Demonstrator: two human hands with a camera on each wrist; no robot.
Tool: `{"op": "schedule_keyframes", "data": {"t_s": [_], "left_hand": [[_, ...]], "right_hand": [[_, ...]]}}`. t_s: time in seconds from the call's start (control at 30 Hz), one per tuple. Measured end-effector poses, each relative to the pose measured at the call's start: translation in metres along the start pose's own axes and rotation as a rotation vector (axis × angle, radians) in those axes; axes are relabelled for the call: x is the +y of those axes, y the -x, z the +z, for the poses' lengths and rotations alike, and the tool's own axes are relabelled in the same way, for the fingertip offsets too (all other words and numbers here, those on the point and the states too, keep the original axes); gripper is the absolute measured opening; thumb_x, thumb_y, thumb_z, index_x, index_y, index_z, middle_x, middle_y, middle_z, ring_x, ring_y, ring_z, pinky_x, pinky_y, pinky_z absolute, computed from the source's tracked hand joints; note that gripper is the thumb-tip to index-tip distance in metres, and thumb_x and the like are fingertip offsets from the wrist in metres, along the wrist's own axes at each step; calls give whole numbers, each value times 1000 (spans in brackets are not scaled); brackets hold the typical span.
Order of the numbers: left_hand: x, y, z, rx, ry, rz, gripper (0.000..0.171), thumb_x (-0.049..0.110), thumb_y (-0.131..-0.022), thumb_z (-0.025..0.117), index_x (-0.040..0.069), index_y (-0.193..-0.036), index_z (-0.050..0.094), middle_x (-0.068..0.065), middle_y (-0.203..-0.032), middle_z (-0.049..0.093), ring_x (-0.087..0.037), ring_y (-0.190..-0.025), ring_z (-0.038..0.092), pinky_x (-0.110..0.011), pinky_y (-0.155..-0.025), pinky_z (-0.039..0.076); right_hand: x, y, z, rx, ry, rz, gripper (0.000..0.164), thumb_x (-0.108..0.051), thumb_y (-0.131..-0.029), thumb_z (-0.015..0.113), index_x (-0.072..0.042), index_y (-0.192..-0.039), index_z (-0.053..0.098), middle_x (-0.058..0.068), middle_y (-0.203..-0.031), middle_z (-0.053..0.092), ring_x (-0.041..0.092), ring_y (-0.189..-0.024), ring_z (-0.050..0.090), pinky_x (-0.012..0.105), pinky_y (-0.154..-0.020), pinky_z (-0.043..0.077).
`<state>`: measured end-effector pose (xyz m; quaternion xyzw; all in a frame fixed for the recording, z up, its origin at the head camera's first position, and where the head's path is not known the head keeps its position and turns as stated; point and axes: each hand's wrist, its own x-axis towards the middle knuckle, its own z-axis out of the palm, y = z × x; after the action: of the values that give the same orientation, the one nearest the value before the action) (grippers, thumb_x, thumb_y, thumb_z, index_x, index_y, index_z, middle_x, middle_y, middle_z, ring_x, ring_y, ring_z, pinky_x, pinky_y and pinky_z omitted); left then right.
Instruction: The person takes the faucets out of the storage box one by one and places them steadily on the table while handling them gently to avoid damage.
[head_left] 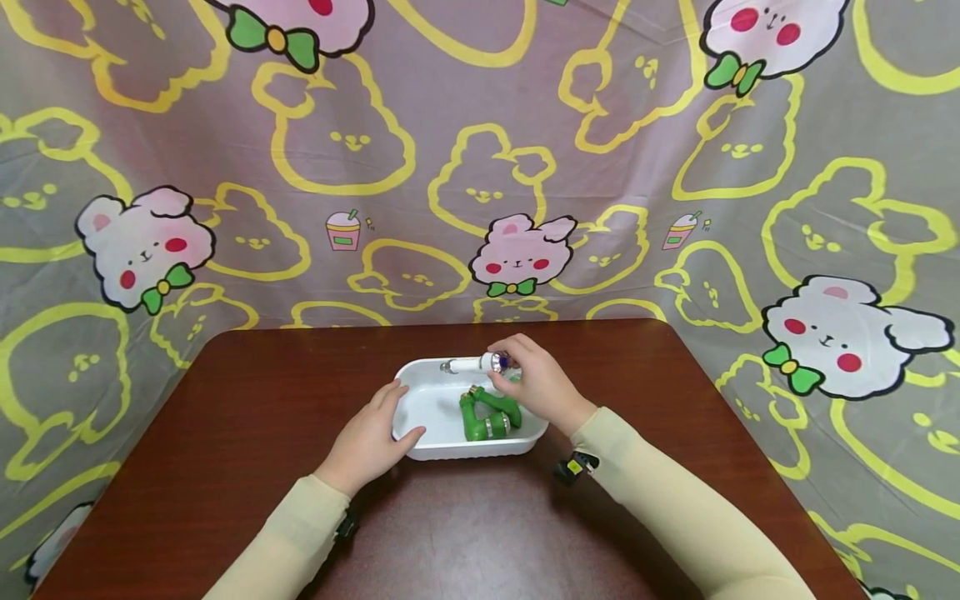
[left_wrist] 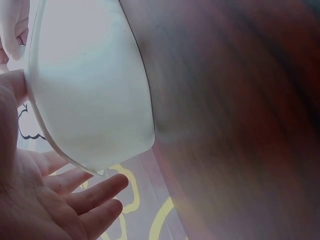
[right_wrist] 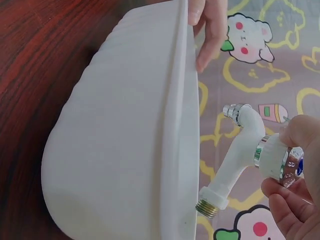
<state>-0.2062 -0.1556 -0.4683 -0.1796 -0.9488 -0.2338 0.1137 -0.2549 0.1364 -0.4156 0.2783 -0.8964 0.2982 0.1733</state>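
Observation:
A white faucet [right_wrist: 243, 150] with a brass-threaded end and silvery trim is in my right hand [head_left: 542, 382], its handle pinched between thumb and fingers. It hangs over the far side of a white tray [head_left: 431, 425], tilted in the right wrist view. Inside the tray's right half lie green faucets [head_left: 480, 423] with metal rings, partly overlapping. At the tray's left end my left hand [head_left: 369, 437] touches the rim, thumb at the near corner and fingers along the far left. The left wrist view shows those fingers [left_wrist: 97, 197] extended and spread beside the rim.
The tray stands on a dark reddish-brown table [head_left: 247, 417]. Behind and at both sides hangs a patterned cloth [head_left: 420, 167] with yellow outlines and rabbit faces. A small dark wrist device [head_left: 576, 467] sits by the right cuff.

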Motion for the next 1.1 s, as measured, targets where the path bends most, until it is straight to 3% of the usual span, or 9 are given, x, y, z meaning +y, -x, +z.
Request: {"op": "schedule_keyframes", "data": {"t_s": [0.27,0.8,1.1], "left_hand": [[0,0,0,7,4,8,75,38,-91,78,-5,-145,50,-28,-151,49,-42,-129,60,-53,-103,53],[0,0,-1,-11,4,-10,75,37,-91,78,-5,-146,49,-28,-151,49,-41,-129,60,-52,-103,53],[1,1,-1,-5,5,-7,76,38,-91,78,-5,-146,49,-28,-151,49,-42,-128,60,-52,-103,53]], "right_hand": [[8,2,-12,67,-8,-33,34,-16,-90,81,-9,-120,68,2,-111,64,16,-94,63,37,-85,60],[39,6,-28,156,40,53,34,-12,-91,79,-7,-121,66,8,-109,62,22,-94,66,41,-86,60],[60,7,-29,235,67,36,35,-11,-89,80,-3,-120,67,14,-108,63,24,-90,61,40,-80,56]]}}
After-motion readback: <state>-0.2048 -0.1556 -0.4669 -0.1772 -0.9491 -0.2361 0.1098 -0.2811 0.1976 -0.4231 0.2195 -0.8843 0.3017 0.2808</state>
